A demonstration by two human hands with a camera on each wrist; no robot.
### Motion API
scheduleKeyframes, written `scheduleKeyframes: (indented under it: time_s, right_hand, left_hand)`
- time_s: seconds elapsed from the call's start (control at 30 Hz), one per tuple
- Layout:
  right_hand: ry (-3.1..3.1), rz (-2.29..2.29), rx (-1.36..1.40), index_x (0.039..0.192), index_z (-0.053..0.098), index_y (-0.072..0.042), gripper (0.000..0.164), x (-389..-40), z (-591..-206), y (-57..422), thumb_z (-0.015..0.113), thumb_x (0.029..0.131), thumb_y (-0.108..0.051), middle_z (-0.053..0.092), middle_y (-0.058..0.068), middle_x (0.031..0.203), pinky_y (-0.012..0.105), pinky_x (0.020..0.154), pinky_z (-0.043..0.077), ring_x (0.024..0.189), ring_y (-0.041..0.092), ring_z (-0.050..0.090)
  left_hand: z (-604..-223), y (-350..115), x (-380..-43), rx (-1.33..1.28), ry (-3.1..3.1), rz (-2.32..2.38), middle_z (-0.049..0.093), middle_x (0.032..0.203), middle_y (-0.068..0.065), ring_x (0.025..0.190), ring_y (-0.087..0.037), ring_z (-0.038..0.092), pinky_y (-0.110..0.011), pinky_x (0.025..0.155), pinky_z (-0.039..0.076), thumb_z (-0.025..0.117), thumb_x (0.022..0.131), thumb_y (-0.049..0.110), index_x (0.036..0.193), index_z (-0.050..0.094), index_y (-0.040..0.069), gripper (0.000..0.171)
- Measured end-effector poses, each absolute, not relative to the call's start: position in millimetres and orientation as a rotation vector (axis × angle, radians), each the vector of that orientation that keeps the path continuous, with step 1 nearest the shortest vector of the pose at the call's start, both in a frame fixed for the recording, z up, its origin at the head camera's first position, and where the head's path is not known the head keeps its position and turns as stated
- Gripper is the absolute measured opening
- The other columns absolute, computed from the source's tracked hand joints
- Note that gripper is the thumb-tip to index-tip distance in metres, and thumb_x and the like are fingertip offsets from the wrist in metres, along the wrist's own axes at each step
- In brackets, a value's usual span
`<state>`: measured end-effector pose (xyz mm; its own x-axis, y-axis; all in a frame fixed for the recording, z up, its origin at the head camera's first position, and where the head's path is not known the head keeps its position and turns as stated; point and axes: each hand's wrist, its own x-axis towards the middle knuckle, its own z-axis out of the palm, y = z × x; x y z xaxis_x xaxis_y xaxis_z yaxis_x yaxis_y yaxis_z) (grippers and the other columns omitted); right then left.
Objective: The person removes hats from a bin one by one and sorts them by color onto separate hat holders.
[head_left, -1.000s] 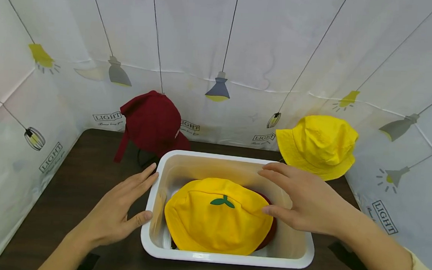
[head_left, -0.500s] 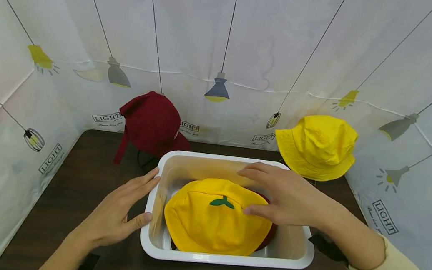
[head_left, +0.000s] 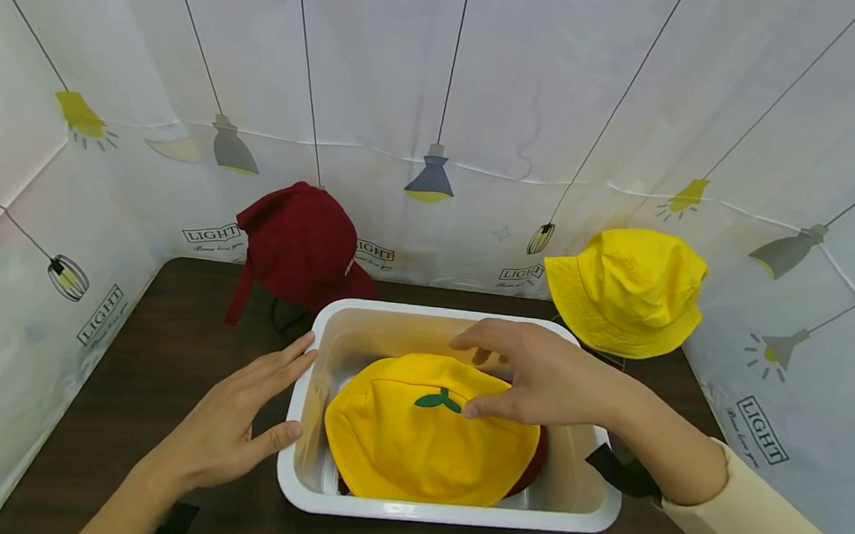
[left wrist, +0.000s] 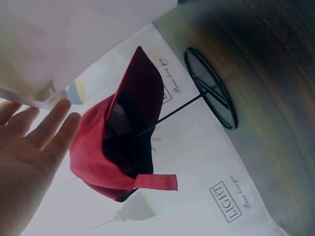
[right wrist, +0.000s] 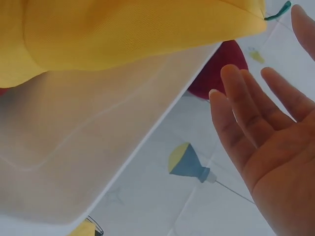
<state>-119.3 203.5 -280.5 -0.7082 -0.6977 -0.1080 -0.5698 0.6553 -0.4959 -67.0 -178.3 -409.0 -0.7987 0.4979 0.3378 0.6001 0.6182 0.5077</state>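
A yellow hat (head_left: 422,457) with a green sprout on it lies in a white plastic tub (head_left: 447,512), over a dark red item (head_left: 533,465) that it mostly hides. My right hand (head_left: 539,374) hovers above the hat with fingers loosely bent, holding nothing; the right wrist view shows this hand (right wrist: 275,137) apart from the hat (right wrist: 123,34). At the tub's left rim rests my left hand (head_left: 230,427), its fingers straight and its fingertips against the edge. In the left wrist view the same hand (left wrist: 29,147) is beside a red cap (left wrist: 98,152).
Behind the tub on the left, a dark red cap (head_left: 303,242) hangs on a black wire stand (left wrist: 216,93). A yellow bucket hat (head_left: 630,289) stands at the back right. The dark wooden table (head_left: 144,380) ends at a printed white curtain (head_left: 382,65).
My right hand has moved left over the yellow hat, from its right side toward the sprout, and its fingers have bent a little more. My left hand stays at the rim.
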Motion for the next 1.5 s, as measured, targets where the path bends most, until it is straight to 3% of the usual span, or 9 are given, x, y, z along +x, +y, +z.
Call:
scheduleKeyframes:
  time_s: [0.23, 0.6, 0.9, 1.33, 1.5]
  right_hand:
    - [2.491, -0.713, -1.014, 0.133, 0.067, -0.011, 0.061, -131, -284, 200, 0.090, 0.084, -0.038, 0.070, 0.000, 0.124, 0.041, 0.091, 0.059, 0.109, 0.022, 0.066]
    - [2.452, -0.676, -1.006, 0.121, 0.074, -0.019, 0.040, -141, -291, 190, 0.089, 0.085, -0.026, 0.070, -0.011, 0.115, 0.045, 0.092, 0.058, 0.101, 0.010, 0.065]
    - [2.446, -0.632, -1.032, 0.114, 0.076, -0.024, 0.028, -141, -296, 188, 0.086, 0.088, -0.024, 0.068, -0.016, 0.103, 0.034, 0.086, 0.057, 0.093, 0.007, 0.064]
    - [2.431, -0.659, -1.102, 0.112, 0.077, -0.020, 0.025, -141, -302, 186, 0.085, 0.088, -0.018, 0.069, -0.014, 0.099, 0.036, 0.082, 0.059, 0.089, 0.007, 0.064]
    - [2.450, -0.649, -1.105, 0.110, 0.078, -0.020, 0.021, -140, -303, 185, 0.083, 0.090, -0.019, 0.069, -0.015, 0.097, 0.030, 0.079, 0.058, 0.086, 0.005, 0.063]
  left_hand:
    - [-407, -180, -69, -0.923, -2.684, -0.927, 0.030, 0.171, 0.002, 0.145, -0.029, 0.046, -0.065, 0.106, 0.045, 0.073, 0.095, 0.030, 0.163, 0.041, 0.018, 0.076]
    - [-406, -180, -70, -0.926, -2.684, -0.942, 0.030, 0.171, 0.003, 0.145, -0.030, 0.047, -0.065, 0.106, 0.045, 0.074, 0.095, 0.030, 0.162, 0.041, 0.017, 0.076]
    - [-407, -179, -68, -0.910, -2.669, -1.004, 0.032, 0.170, 0.002, 0.146, -0.031, 0.047, -0.066, 0.105, 0.045, 0.076, 0.094, 0.027, 0.161, 0.043, 0.017, 0.076]
    - [-412, -178, -70, -0.896, -2.652, -1.113, 0.030, 0.171, 0.002, 0.149, -0.031, 0.042, -0.069, 0.107, 0.042, 0.079, 0.091, 0.027, 0.162, 0.042, 0.016, 0.081]
    - [-412, -177, -72, -0.898, -2.647, -1.152, 0.029, 0.171, 0.001, 0.150, -0.029, 0.040, -0.069, 0.108, 0.041, 0.080, 0.089, 0.026, 0.163, 0.040, 0.016, 0.085]
